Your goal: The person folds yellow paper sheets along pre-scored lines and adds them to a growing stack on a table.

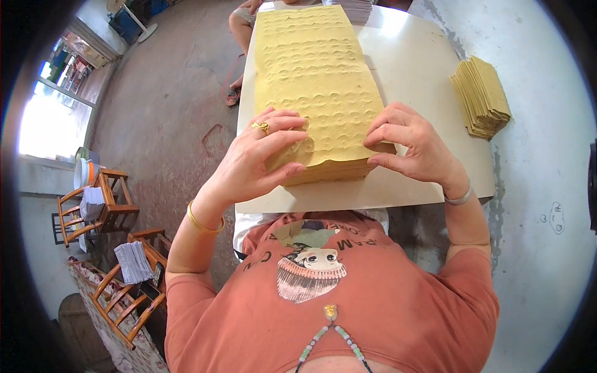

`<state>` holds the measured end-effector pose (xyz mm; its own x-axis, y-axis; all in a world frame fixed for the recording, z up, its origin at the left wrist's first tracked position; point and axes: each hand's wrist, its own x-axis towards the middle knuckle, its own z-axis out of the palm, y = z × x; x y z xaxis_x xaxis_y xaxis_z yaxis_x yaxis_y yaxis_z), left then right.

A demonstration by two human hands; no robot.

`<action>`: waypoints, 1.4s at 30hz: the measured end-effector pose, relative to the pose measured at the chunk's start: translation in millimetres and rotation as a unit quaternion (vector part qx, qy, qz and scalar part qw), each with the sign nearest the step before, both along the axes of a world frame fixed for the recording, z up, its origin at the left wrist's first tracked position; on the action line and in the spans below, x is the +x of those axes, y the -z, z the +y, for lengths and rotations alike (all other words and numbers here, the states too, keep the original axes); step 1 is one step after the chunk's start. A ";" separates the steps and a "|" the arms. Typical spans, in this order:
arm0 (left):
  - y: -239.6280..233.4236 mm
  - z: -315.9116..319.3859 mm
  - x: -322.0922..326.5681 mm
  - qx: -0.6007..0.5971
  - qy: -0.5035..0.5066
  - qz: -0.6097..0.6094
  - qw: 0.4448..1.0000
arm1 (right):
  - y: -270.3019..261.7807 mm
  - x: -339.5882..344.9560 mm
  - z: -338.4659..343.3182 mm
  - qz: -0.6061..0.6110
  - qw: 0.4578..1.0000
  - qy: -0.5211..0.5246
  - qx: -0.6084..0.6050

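Note:
A tall stack of yellow paper sheets (322, 84) lies lengthwise on a pale table before me. Rows of round, coin-like marks are pressed or cut into its top sheet. My left hand (266, 149), with a gold ring and bangle, curls around the near left corner, fingers on top and thumb at the front edge. The paper beneath those fingers is partly hidden. At the near right corner, my right hand (410, 142) pinches the paper edge between fingers and thumb, and the corner there is slightly raised. How many sheets are held cannot be made out.
Folded yellow paper bundles (482, 98) sit at the table's right side by the wall. Another paper stack (352, 10) is at the far end, near a seated person's leg (241, 32). Wooden chairs (114, 200) with paper piles stand left. The white tabletop (415, 60) surrounds the stack.

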<state>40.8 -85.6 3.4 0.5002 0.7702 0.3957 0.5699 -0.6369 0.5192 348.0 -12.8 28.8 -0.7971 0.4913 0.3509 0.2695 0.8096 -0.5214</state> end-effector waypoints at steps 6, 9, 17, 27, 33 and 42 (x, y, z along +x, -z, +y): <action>-0.3 -3.4 1.4 0.013 0.001 0.008 1.000 | -3.1 -4.7 -5.8 -0.003 0.999 0.030 -0.018; 0.3 -4.0 1.2 0.011 0.002 0.005 1.000 | -2.9 -6.8 -7.8 0.004 0.999 0.034 -0.001; 4.3 -2.6 -1.1 0.009 0.009 -0.006 1.000 | -0.6 -9.7 -14.0 -0.006 0.997 0.063 0.044; 6.3 -3.7 0.8 0.010 0.004 -0.024 1.000 | 2.6 -15.9 -18.4 0.021 0.993 0.105 0.043; 5.9 -5.6 3.4 0.011 -0.008 -0.034 0.999 | 4.4 -19.0 -18.1 0.052 0.989 0.132 -0.045; 9.9 -7.4 7.8 0.042 -0.037 -0.056 0.997 | 5.0 -19.2 -17.9 0.063 0.982 0.150 -0.095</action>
<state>48.6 -93.0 -6.5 0.3918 0.7659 0.5098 0.5589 -0.6383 0.5293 328.8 -30.8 23.8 -0.5628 0.7634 0.3169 0.4042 0.5886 -0.7002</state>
